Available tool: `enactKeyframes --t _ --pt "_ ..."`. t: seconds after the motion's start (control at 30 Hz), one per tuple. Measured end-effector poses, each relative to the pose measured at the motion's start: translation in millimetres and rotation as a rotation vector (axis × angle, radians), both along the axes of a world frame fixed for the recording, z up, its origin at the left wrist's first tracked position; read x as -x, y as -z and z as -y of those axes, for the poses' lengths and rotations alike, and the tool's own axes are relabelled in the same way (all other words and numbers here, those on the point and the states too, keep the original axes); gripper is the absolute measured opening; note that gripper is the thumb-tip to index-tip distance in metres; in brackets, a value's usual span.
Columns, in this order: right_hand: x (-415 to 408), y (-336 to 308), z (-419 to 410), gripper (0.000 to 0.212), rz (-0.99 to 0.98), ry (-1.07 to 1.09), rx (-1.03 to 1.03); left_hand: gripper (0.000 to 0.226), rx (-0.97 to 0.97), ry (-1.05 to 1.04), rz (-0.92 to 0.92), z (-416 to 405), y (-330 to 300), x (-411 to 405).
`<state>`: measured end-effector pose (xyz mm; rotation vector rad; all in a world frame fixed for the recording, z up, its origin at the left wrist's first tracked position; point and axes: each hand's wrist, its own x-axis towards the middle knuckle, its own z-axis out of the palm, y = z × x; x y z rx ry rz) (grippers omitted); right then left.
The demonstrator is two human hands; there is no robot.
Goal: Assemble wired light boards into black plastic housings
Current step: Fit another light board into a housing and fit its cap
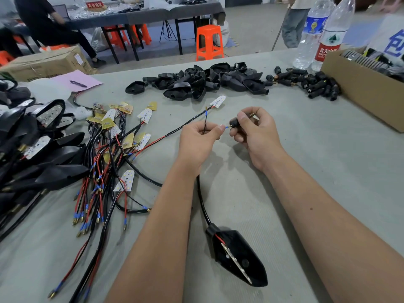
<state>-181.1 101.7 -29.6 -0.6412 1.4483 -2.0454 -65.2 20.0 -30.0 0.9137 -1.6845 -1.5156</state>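
A single wide-angle view, worn on the person's head, looks forward and steeply down across the grey cloth-covered surface. Both bare forearms reach up from the bottom edge, so the left hand and right hand sit close, near the middle of the frame. Straight edges bow toward the borders (the lens is wide). The far edge of the surface lies high in the frame, and beyond it, well apart, stands a bright orange plastic stool on the floor.
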Motion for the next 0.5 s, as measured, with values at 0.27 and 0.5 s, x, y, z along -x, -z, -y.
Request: enactKeyframes --t 0.27,0.5 --pt "-1.3 4.0 1.0 0.01 -0.118 -0.028 -0.018 0.017 0.027 -0.022 0.057 -5.0 -3.1 4.3" --pt "1.5 5.4 1.0 0.009 -0.101 0.061 -0.033 0.022 -0.083 0.107 -0.009 -1.2 -3.6 -3.2"
